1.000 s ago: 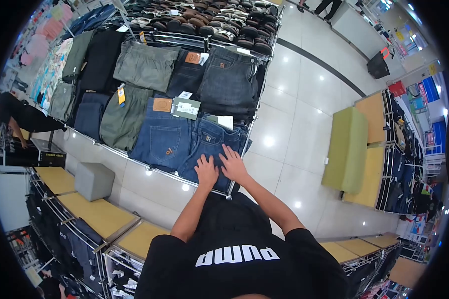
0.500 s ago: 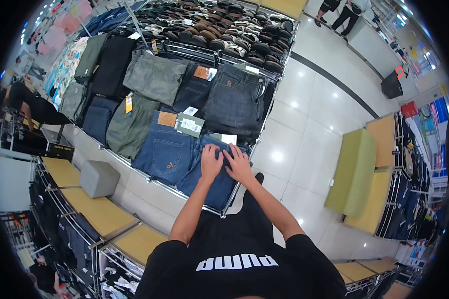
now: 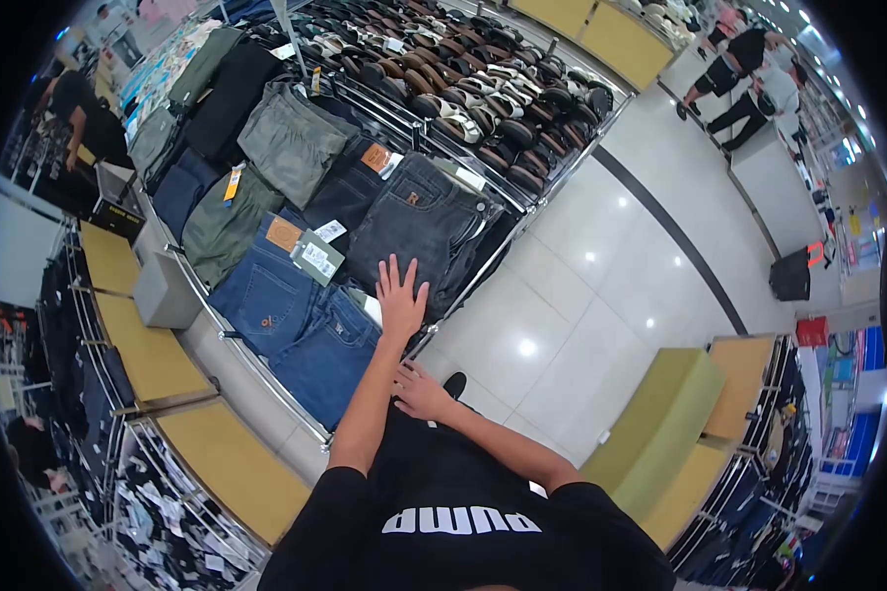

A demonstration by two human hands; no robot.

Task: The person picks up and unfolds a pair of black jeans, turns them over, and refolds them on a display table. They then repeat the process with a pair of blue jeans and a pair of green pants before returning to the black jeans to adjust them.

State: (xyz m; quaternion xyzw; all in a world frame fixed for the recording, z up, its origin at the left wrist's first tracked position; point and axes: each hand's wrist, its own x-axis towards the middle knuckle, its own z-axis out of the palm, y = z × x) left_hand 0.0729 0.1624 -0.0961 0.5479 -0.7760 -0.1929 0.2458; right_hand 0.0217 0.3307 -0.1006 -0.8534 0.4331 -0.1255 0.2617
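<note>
My left hand (image 3: 400,298) lies with its fingers spread on the lower edge of the black folded jeans (image 3: 404,222), holding nothing. Lower and to its right, my right hand (image 3: 424,391) is at the metal rail of the display table, fingers apart. Blue jeans (image 3: 327,360) are stacked by my left forearm, with a white tag partly beside my hand. Further left are other blue jeans (image 3: 256,286) with a brown patch and a green-and-white tag (image 3: 318,258). Olive trousers (image 3: 229,225) and grey-green trousers (image 3: 291,138) lie beyond.
Rows of sandals (image 3: 463,84) fill the rack behind the jeans. A green bench (image 3: 650,433) stands at the right, a grey cube stool (image 3: 168,293) at the left. Two people stand near a white counter (image 3: 774,187); another person (image 3: 84,113) bends at the far left.
The view has turned, and the table appears shifted left. My left hand has moved off the blue jeans onto the black ones. My right hand has drawn back to the table's edge.
</note>
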